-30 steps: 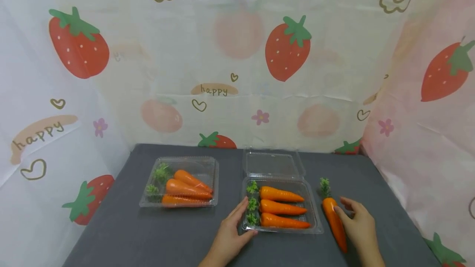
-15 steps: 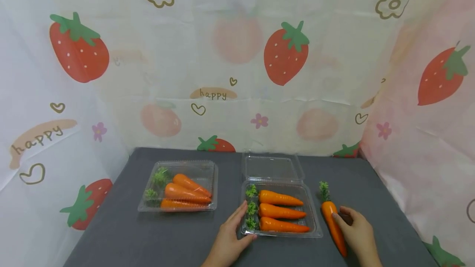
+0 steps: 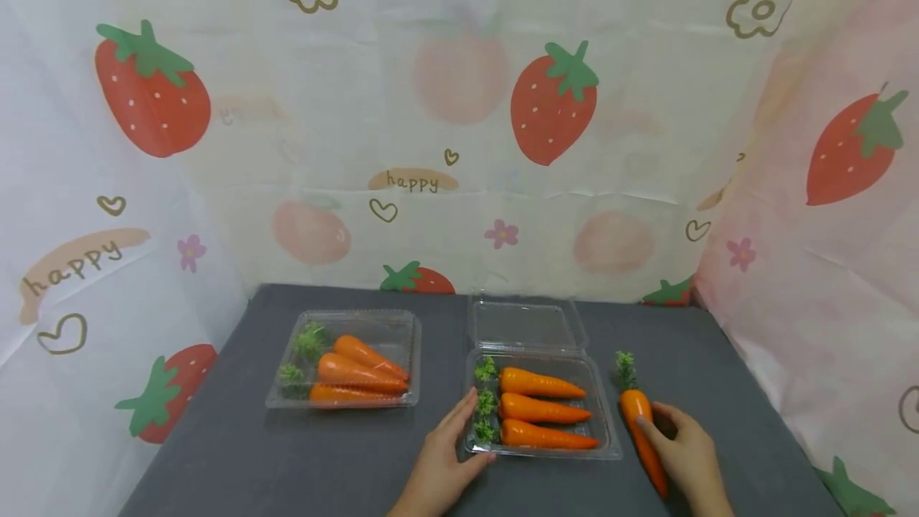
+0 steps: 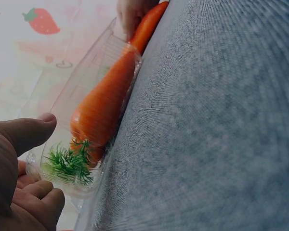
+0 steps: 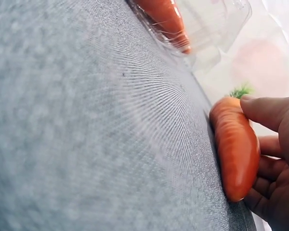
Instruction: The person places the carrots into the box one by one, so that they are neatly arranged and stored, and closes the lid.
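Note:
A carrot with a green top (image 3: 648, 441) lies at the right of the dark table. My right hand (image 3: 688, 453) holds it, thumb on its upper side and fingers along its right side; the right wrist view shows the carrot (image 5: 237, 149) close against the cloth. My left hand (image 3: 438, 465) rests at the front left corner of a clear plastic clamshell box (image 3: 610, 445), fingers along its left wall and thumb at the front rim. Three carrots (image 3: 546, 408) lie side by side in this box, green tops to the left. Its lid (image 3: 527, 325) is folded back.
A second clear clamshell box (image 3: 412, 333), with its lid down, stands at the back left with several carrots (image 3: 362, 373) inside. A grey cloth (image 3: 323, 461) covers the table. Printed curtains (image 3: 323, 142) with strawberries enclose the back and sides.
My right hand has closed in on the loose carrot, its thumb now lying on it, and the carrot has shifted slightly. The left hand stays at the box. The head view has tilted a little.

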Demonstrator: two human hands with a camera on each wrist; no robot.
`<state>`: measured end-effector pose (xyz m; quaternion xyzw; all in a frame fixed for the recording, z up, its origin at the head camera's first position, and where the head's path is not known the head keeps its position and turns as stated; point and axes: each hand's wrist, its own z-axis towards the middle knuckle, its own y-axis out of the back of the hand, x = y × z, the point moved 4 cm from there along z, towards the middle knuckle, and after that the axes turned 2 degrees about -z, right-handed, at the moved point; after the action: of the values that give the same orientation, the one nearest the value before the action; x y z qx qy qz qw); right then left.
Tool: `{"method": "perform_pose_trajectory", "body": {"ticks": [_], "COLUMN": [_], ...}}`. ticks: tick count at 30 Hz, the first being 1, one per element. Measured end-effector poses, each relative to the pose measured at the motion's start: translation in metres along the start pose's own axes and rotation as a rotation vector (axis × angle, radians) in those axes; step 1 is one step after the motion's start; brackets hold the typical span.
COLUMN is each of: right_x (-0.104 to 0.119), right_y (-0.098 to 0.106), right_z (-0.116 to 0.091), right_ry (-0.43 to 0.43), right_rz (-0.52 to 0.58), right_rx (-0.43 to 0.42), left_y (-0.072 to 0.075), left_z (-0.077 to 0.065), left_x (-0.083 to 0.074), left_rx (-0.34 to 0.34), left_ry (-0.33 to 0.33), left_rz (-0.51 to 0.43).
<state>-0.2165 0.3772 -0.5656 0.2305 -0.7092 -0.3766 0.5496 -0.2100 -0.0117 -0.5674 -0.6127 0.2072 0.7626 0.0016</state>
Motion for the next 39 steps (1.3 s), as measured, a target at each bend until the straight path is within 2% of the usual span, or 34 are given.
{"method": "perform_pose_trajectory", "body": {"ticks": [16, 24, 33, 39], "right_x": [0.001, 0.003, 0.007, 0.014], "right_y": [-0.004, -0.002, 0.000, 0.005], "right_z": [0.001, -0.002, -0.007, -0.009], "right_ry": [-0.041, -0.039, -0.048, -0.008], "right_rz": [0.035, 0.045, 0.144, 0.182], "right_rx": [-0.025, -0.111, -0.174, -0.176], "left_y": [0.000, 0.000, -0.001, -0.001], "left_z": [0.001, 0.002, 0.002, 0.002], "left_x": [0.001, 0.000, 0.001, 0.001], "left_rx": [0.000, 0.009, 0.020, 0.011], "left_ry": [0.006, 0.015, 0.043, 0.018], "left_rz": [0.004, 0.013, -0.007, 0.001]}}
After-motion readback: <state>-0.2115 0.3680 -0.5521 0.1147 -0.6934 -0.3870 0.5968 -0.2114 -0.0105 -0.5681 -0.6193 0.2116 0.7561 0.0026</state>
